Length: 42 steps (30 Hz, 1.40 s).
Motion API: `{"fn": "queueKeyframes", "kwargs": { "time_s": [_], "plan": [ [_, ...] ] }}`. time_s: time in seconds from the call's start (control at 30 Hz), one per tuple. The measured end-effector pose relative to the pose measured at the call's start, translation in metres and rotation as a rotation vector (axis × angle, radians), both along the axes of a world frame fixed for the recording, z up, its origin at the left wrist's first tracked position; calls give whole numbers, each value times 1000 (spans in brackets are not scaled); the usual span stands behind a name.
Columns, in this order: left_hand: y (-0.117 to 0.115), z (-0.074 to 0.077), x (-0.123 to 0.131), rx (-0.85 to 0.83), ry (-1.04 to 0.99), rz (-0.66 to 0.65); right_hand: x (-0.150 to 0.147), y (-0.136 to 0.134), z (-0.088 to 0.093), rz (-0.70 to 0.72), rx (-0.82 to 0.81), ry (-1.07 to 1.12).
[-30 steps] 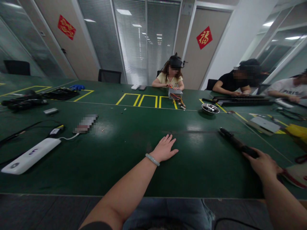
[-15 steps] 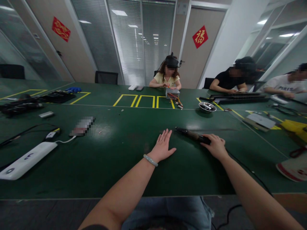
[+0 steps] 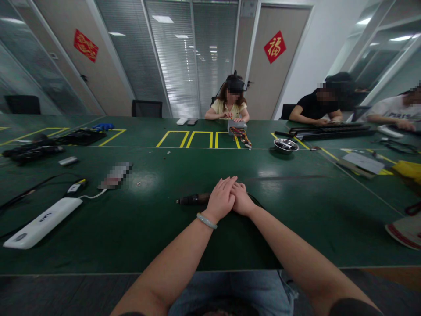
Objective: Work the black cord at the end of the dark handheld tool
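A dark, pen-shaped electric screwdriver point(image 3: 194, 199) lies sideways in front of me, its tip pointing left and its cable leaving to the right. My right hand point(image 3: 242, 199) is closed around its rear part, partly covered by my other hand. Over the tool's middle and against my right hand rests my left hand point(image 3: 222, 198), fingers extended, with a pale bangle on the wrist. Whether the left palm also touches the tool is hidden.
On the green table point(image 3: 148, 237) are a white power bank point(image 3: 44, 223), a phone point(image 3: 115, 175), a metal bowl of small parts point(image 3: 286, 145) and a silver box with wires point(image 3: 237, 127). Several people sit across; a cup point(image 3: 406, 230) stands right.
My right hand has moved left with the screwdriver, which now lies under and beyond my left hand. My left hand stayed near its place, its fingers now closer together.
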<state>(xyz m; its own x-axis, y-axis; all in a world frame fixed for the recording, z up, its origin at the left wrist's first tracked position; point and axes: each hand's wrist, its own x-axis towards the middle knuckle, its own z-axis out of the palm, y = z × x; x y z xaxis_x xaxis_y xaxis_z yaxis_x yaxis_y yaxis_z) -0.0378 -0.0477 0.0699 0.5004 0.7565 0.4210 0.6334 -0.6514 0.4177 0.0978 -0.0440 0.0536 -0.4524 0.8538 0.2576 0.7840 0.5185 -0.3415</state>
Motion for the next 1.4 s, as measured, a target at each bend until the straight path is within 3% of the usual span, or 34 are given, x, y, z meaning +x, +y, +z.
{"fn": "queueKeyframes", "kwargs": {
  "time_s": [0.17,0.37,0.5,0.6,0.7,0.93,1.2,1.4],
  "plan": [
    [1,-1,-1,-6,11,-11,13,-11,5,-109,-74,-62],
    [1,-6,5,-28,167,39,86,-28,22,-419,-295,-180],
    [4,-8,5,-51,226,50,112,-50,29,-369,-565,-115],
    [7,-6,3,-54,232,11,103,-62,29,-269,-567,-74],
    [10,-2,1,-56,234,-18,87,-63,28,-267,-507,-92],
    [20,5,-19,-53,233,-28,63,-52,27,-304,-523,-48],
    [19,8,-26,-72,247,-68,64,-33,28,-262,-480,-42],
    [19,7,-24,-61,217,-42,61,-11,12,-208,-545,357]
  ]
}}
